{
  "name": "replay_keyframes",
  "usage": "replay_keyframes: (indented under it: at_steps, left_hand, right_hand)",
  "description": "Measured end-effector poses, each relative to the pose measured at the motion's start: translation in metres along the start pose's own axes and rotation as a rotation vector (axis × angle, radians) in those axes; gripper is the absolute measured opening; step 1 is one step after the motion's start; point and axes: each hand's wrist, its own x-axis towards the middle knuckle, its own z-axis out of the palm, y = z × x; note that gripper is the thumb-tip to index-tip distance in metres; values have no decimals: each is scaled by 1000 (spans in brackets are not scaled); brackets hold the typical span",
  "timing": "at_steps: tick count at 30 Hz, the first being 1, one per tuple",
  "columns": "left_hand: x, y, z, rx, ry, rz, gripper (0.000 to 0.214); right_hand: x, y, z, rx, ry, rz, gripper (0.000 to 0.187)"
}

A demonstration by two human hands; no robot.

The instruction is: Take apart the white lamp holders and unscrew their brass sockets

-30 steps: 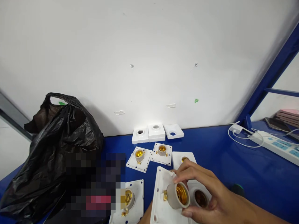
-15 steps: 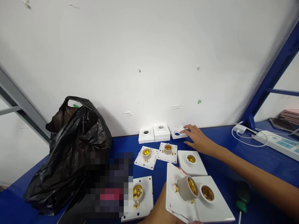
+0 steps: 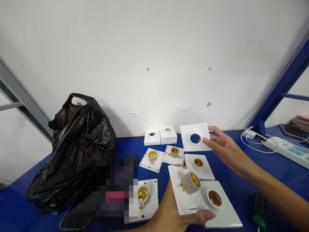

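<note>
My left hand (image 3: 173, 209) grips a lamp holder base (image 3: 177, 196), a white square plate with a beige socket and brass terminals, tilted above the table. In my right hand (image 3: 220, 145) is a white square cover (image 3: 187, 143) with a round hole, pinched at its right edge and raised off the table. Below them lie two lamp holders with covers on, a nearer one (image 3: 225, 212) and a farther one (image 3: 205, 172). More open bases, a left one (image 3: 156, 164), a right one (image 3: 169, 158) and a front one (image 3: 152, 209), rest to the left.
Two white covers, left (image 3: 155, 140) and right (image 3: 169, 138), stand by the wall. A black plastic bag (image 3: 84, 154) and a black phone-like slab (image 3: 74, 212) are at left. A green-and-black screwdriver (image 3: 259, 212) and a power strip (image 3: 287, 149) lie right. Part of the table is pixelated.
My right hand has lifted the cover from beside the wall and turned its face toward me, bringing it nearer. The base in my left hand has tilted slightly, and my left thumb now shows.
</note>
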Motion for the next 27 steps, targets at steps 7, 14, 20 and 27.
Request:
replay_keyframes:
  at_steps: [7, 14, 20, 27]
  left_hand:
    - [-5, -2, -8, 316, 63, 97, 97]
    - [-2, 11, -1, 259, 28, 73, 92]
    - [-8, 11, 4, 253, 82, -18, 87]
    - [-7, 12, 7, 292, 46, 9, 76]
  right_hand:
    - [-39, -15, 31, 581, -217, 411, 58]
    - [-42, -10, 23, 675, -157, 463, 86]
    - [-41, -1, 19, 690, -290, 379, 82]
    - [-41, -9, 19, 454, -374, 215, 96]
